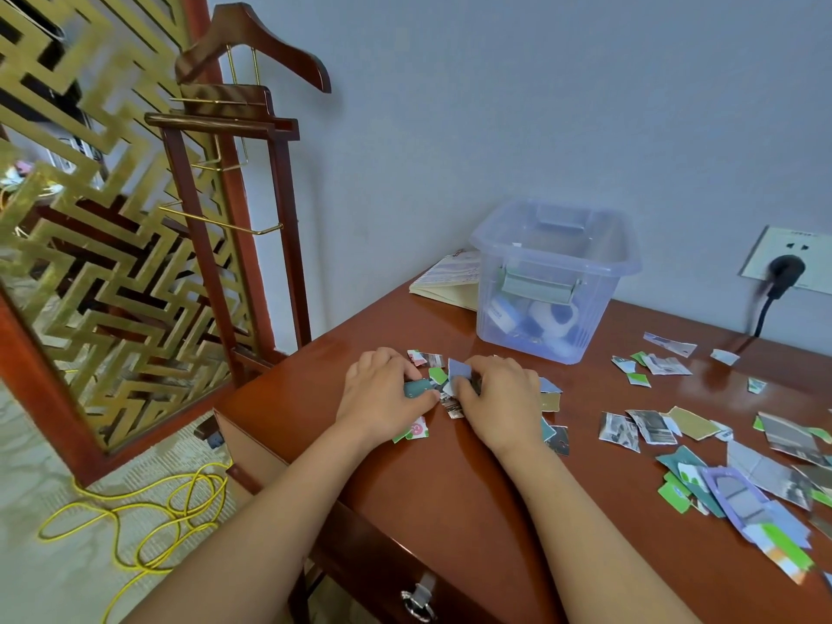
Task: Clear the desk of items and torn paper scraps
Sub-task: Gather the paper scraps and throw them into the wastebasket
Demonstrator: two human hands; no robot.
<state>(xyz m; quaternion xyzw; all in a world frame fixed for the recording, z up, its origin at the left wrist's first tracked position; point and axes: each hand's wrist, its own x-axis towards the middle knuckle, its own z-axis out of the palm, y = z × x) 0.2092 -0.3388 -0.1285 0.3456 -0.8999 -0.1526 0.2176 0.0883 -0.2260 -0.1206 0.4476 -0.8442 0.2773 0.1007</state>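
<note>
Scraps (437, 376) between left grip (382, 389), right grip (499, 391)

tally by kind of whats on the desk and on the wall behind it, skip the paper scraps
clear plastic bin: 1
notebook: 1
wall socket: 1
black plug: 1
total: 4
paper scraps left out, as asked
</note>
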